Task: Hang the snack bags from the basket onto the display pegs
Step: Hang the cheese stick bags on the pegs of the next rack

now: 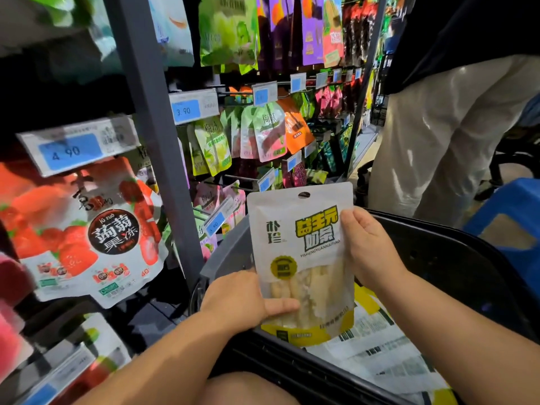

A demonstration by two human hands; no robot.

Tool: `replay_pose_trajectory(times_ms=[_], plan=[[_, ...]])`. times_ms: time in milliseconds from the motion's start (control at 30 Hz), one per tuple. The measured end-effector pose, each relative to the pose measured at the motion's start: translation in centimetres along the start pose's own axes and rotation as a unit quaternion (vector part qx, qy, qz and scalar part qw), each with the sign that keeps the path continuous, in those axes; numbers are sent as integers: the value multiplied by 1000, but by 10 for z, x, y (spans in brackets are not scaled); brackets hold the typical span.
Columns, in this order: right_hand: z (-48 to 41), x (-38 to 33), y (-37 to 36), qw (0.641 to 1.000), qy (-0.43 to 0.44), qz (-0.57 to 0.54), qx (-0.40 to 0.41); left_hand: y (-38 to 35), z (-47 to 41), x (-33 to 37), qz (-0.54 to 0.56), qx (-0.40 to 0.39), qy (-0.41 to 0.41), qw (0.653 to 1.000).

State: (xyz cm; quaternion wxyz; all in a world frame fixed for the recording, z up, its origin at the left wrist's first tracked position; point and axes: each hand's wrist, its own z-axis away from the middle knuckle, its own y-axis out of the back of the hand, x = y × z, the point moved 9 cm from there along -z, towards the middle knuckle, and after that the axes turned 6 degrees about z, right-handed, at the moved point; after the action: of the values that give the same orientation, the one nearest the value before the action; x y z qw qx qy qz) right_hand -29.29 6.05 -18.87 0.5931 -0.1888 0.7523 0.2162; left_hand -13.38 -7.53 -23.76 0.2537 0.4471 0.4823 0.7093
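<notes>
A white and yellow snack bag point(298, 229) with a hang hole at its top is held upright over the black basket point(455, 258). My left hand point(236, 299) grips its lower left edge, thumb across the front. My right hand point(368, 249) holds its right edge, fingers curled round it. More bags of the same kind point(377, 355) lie flat in the basket. Display pegs point(233, 96) with hanging snack bags fill the rack ahead and to the left.
A grey upright post point(155, 127) divides the rack. Price tags point(73, 150) stick out at peg ends. A red jelly bag point(96, 244) hangs at the left. A person in light trousers point(432, 135) stands at the right, beside a blue stool point(511, 217).
</notes>
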Motion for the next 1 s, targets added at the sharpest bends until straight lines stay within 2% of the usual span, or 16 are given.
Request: replay_pose_trajectory(times_ms=[167,300,400,500,533,567,633,667,733,867,1000], plan=[[1,8,-7,995,-39,-86,17,8,3,-6,138,9,26,990],[0,3,-15,995,-43,-87,-18,11,2,-12,202,34,37,978],[-4,9,-15,997,-56,-31,-53,19,7,-15,227,98,47,968],[-4,33,-14,991,-73,66,-88,34,17,-25,210,208,76,952],[-4,50,-12,982,-82,135,-108,39,21,-33,211,248,97,940],[-2,69,-11,957,-85,240,-140,42,24,-41,222,282,118,926],[8,110,-10,864,-97,437,-231,44,27,-53,234,311,139,911],[16,127,-9,821,-107,489,-276,43,27,-55,222,311,140,913],[30,151,-7,768,-120,528,-340,42,25,-55,198,307,127,922],[38,167,-9,714,-93,577,-385,39,19,-54,175,303,106,931],[36,175,-13,713,-80,590,-371,38,17,-54,154,295,105,937]])
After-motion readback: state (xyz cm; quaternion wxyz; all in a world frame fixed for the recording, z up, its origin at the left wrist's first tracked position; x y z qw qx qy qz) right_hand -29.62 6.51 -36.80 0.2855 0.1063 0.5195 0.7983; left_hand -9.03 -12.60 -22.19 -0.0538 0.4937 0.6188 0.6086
